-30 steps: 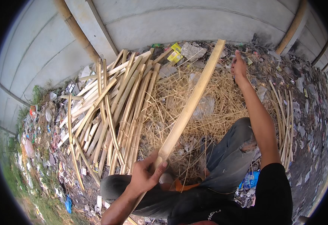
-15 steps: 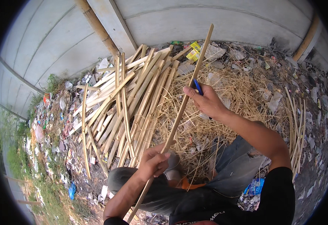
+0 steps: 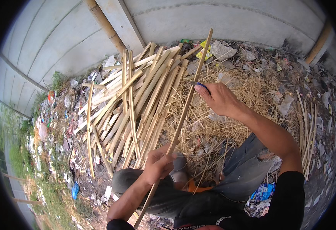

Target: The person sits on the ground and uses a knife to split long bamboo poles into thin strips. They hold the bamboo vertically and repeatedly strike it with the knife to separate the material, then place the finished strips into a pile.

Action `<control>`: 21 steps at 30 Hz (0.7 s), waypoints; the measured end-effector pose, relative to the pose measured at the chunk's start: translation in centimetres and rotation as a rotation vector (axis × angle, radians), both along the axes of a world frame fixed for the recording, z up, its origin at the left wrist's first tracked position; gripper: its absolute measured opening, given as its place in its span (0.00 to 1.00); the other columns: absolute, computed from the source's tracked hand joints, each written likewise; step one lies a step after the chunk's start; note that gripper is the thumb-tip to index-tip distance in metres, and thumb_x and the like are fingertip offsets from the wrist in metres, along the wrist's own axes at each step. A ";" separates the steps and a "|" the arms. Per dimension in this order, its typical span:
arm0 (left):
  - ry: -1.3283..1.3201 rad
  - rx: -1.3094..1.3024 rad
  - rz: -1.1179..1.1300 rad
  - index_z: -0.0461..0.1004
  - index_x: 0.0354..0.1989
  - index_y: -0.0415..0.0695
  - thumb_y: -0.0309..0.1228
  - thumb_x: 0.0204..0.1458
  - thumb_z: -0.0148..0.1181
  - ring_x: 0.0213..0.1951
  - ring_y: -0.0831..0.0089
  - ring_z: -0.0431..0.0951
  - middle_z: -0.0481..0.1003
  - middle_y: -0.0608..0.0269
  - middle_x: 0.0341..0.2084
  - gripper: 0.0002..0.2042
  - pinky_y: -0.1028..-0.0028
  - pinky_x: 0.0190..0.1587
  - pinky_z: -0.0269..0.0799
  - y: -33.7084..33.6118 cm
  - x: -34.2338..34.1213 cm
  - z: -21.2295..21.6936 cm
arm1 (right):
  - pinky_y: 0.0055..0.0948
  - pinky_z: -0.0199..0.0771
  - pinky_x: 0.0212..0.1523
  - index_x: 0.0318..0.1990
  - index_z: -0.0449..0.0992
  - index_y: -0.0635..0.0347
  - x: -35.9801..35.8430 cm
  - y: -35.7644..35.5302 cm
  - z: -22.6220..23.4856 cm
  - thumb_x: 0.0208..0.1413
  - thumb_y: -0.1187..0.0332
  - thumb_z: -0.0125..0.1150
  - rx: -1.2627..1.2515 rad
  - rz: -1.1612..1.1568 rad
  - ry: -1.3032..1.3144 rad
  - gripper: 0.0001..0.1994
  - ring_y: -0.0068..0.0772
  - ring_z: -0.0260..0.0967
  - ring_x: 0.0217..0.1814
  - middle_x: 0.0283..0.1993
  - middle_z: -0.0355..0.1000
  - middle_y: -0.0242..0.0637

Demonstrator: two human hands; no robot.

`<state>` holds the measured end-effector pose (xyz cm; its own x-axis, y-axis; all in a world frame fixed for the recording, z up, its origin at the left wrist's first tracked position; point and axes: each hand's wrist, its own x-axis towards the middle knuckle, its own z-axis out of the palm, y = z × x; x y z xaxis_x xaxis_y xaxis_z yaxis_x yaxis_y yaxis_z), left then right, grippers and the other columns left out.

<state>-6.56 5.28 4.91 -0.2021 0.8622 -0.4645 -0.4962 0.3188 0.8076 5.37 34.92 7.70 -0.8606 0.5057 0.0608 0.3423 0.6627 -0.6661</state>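
Note:
A long bamboo strip (image 3: 184,112) slants up and away from below my left forearm. My left hand (image 3: 158,165) is closed around its lower part, above my left knee. Higher up, my right hand (image 3: 222,99) grips a small knife with a blue handle (image 3: 202,85). Its short dark blade lies against the strip, and the right thumb is beside it. Most of the handle is hidden inside my fingers. Left of the strip lies a big pile of split bamboo strips (image 3: 137,96), many crossing one another.
Thin bamboo shavings (image 3: 237,86) cover the ground in front of my legs. Several narrow strips (image 3: 308,134) lie at the right. A grey panel wall (image 3: 221,19) with bamboo poles (image 3: 105,25) stands behind. Litter and weeds (image 3: 56,184) spread along the left.
The knife has turned, so its blade now lies across the strip. My right hand has shifted slightly, while my left hand keeps its hold. The whole view has moved a little.

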 end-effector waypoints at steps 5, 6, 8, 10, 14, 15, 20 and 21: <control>0.064 -0.040 -0.029 0.67 0.67 0.40 0.25 0.62 0.56 0.11 0.86 0.54 0.55 0.79 0.14 0.24 0.82 0.12 0.49 1.4 0.0 -0.2 | 0.49 0.71 0.25 0.29 0.77 0.64 1.8 -7.7 -2.8 0.71 0.42 0.44 0.030 0.303 0.013 0.32 0.54 0.73 0.21 0.15 0.68 0.48; 0.081 -0.037 -0.033 0.67 0.67 0.40 0.26 0.62 0.56 0.11 0.86 0.54 0.55 0.79 0.14 0.24 0.82 0.12 0.49 1.5 0.0 -0.2 | 0.48 0.70 0.25 0.29 0.77 0.64 2.0 -8.7 -3.3 0.71 0.42 0.44 0.045 0.359 0.037 0.32 0.54 0.72 0.20 0.14 0.67 0.47; 0.125 -0.040 -0.022 0.68 0.67 0.40 0.26 0.61 0.57 0.11 0.86 0.54 0.56 0.79 0.13 0.24 0.81 0.12 0.48 0.9 0.0 0.2 | 0.46 0.68 0.24 0.27 0.76 0.64 1.3 -7.4 -2.8 0.72 0.43 0.42 0.027 0.270 0.072 0.33 0.50 0.70 0.18 0.13 0.65 0.45; 0.147 -0.040 -0.017 0.68 0.66 0.38 0.26 0.61 0.58 0.11 0.86 0.56 0.58 0.78 0.13 0.24 0.81 0.13 0.48 0.6 0.0 0.4 | 0.44 0.62 0.23 0.25 0.72 0.64 0.6 -3.3 -2.4 0.72 0.43 0.43 -0.024 0.119 0.089 0.33 0.41 0.61 0.16 0.13 0.60 0.39; 0.241 -0.031 -0.137 0.67 0.67 0.35 0.26 0.60 0.60 0.11 0.86 0.58 0.64 0.76 0.14 0.26 0.80 0.13 0.50 0.0 0.5 0.6 | 0.47 0.60 0.28 0.20 0.67 0.63 1.4 9.5 -2.3 0.70 0.34 0.37 0.020 -0.405 0.076 0.39 0.35 0.58 0.21 0.17 0.58 0.37; 0.269 -0.012 -0.175 0.65 0.68 0.32 0.27 0.61 0.60 0.11 0.85 0.60 0.66 0.74 0.15 0.27 0.80 0.14 0.51 0.2 0.7 0.8 | 0.50 0.63 0.30 0.20 0.70 0.66 2.1 12.3 -2.7 0.71 0.35 0.36 0.067 -0.529 0.067 0.41 0.40 0.64 0.21 0.17 0.64 0.42; 0.302 0.018 -0.314 0.72 0.62 0.33 0.34 0.66 0.59 0.20 0.87 0.66 0.72 0.72 0.25 0.21 0.82 0.21 0.59 -0.1 1.1 -0.5 | 0.50 0.65 0.37 0.22 0.72 0.65 8.7 21.2 -6.3 0.70 0.35 0.34 -0.073 -1.013 0.066 0.40 0.47 0.66 0.28 0.24 0.69 0.47; 0.272 -0.024 -0.327 0.72 0.62 0.33 0.35 0.66 0.59 0.22 0.87 0.67 0.72 0.72 0.24 0.21 0.81 0.23 0.60 -0.1 1.0 0.0 | 0.49 0.65 0.38 0.23 0.73 0.65 9.6 21.6 -6.4 0.70 0.36 0.34 -0.089 -1.033 0.094 0.40 0.46 0.66 0.29 0.25 0.70 0.47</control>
<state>-5.51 5.15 4.87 -0.0378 0.8909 -0.4527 -0.1362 0.4442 0.8855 15.00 56.52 1.28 0.0006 0.9995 0.0316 0.6590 0.0234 -0.7518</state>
